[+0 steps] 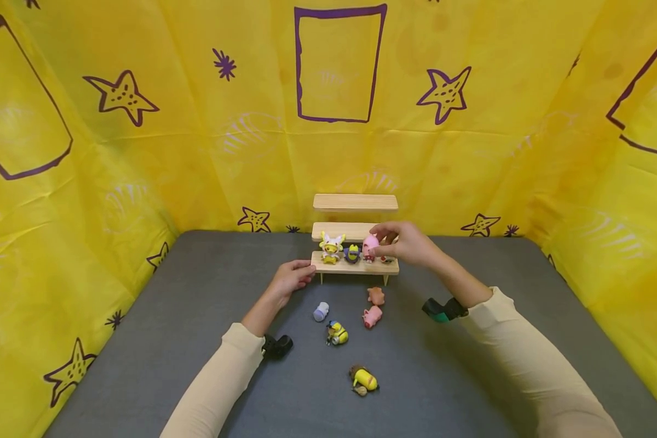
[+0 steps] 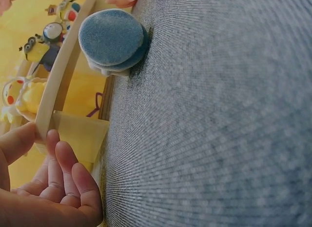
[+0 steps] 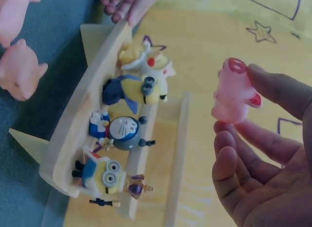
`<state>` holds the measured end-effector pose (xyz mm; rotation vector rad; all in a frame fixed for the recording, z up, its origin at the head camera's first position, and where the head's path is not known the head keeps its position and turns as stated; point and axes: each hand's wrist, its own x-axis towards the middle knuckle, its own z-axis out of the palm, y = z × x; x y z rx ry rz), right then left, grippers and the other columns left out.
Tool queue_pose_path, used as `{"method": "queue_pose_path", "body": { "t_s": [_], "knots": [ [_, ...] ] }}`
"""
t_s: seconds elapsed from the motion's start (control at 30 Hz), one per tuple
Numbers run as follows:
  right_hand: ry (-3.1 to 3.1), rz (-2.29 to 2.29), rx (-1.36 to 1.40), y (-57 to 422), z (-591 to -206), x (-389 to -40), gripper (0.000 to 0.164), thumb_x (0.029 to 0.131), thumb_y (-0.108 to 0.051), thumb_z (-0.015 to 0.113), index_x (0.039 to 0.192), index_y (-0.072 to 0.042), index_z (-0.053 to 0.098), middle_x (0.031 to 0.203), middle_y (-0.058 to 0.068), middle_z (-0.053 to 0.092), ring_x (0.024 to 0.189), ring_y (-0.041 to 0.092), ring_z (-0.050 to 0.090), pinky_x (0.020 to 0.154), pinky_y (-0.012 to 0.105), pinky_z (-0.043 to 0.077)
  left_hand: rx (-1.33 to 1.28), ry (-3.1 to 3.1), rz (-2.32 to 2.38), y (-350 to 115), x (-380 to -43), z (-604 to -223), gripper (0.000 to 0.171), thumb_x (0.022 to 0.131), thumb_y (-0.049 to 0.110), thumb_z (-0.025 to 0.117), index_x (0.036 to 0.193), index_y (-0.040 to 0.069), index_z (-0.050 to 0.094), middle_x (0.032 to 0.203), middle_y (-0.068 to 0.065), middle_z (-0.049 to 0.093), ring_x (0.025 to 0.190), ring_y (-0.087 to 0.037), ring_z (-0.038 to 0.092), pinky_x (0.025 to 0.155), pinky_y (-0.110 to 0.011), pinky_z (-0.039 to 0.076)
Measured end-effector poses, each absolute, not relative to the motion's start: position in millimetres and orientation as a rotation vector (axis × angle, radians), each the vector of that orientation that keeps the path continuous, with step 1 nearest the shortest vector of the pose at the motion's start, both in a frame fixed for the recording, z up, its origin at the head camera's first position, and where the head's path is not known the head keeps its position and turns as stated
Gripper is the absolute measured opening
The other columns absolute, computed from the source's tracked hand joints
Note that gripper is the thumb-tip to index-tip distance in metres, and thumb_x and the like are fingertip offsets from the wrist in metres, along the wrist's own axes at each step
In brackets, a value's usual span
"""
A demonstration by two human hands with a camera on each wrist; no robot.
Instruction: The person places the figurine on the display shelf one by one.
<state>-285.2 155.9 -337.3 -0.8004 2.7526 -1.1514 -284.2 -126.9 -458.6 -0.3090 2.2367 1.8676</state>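
My right hand (image 1: 407, 244) pinches a pink pig figurine (image 3: 233, 92) between thumb and fingers, held up apart from the shelf boards in the right wrist view. At the left end of the lowest board of a three-tier wooden shelf (image 1: 356, 202), my left hand (image 1: 291, 280) grips the edge, thumb on top and fingertips below. On that board stand a yellow figurine with a white hood (image 1: 331, 248), a minion in blue (image 3: 129, 89), a blue cat figurine (image 3: 122, 127) and a minion with goggles (image 3: 105, 173). The right hand partly covers the board's right end in the head view.
In front of the shelf, on the grey tabletop (image 1: 224, 377), lie a white and lavender figurine (image 1: 320, 311), an orange figurine (image 1: 376, 296), another pink pig (image 1: 371, 317) and two minions (image 1: 337, 333). A yellow patterned cloth (image 1: 197, 91) hangs around the back and sides.
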Motion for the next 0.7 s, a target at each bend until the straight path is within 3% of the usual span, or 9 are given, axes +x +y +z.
{"method": "queue_pose_path", "body": {
  "t_s": [0.17, 0.4, 0.7],
  "knots": [
    [2.789, -1.151, -0.784, 152, -336, -295, 0.042, 0.081, -0.019, 0.079, 0.116, 0.001, 0.067, 0.099, 0.016, 0.070, 0.085, 0.025, 0.061, 0.069, 0.027, 0.047, -0.293, 2.245, 1.864, -127, -284, -459, 0.038, 0.095, 0.022, 0.064, 0.126, 0.002, 0.061, 0.106, -0.010, 0.069, 0.084, -0.014, 0.062, 0.074, -0.025, 0.050],
    [2.783, -1.207, -0.716, 146, -334, -307, 0.042, 0.081, -0.017, 0.078, 0.116, 0.002, 0.067, 0.101, 0.018, 0.069, 0.077, 0.023, 0.057, 0.058, 0.025, 0.047, -0.288, 2.247, 1.850, -127, -284, -458, 0.038, 0.095, 0.022, 0.064, 0.128, 0.002, 0.060, 0.110, -0.012, 0.069, 0.084, -0.013, 0.062, 0.076, -0.026, 0.050],
    [2.810, -1.194, -0.692, 133, -331, -321, 0.043, 0.082, -0.020, 0.078, 0.118, 0.001, 0.067, 0.102, 0.017, 0.071, 0.082, 0.023, 0.059, 0.063, 0.025, 0.044, -0.302, 2.231, 1.853, -127, -285, -458, 0.038, 0.095, 0.022, 0.064, 0.127, 0.003, 0.061, 0.107, -0.009, 0.069, 0.082, -0.012, 0.061, 0.074, -0.025, 0.050]
  ]
}}
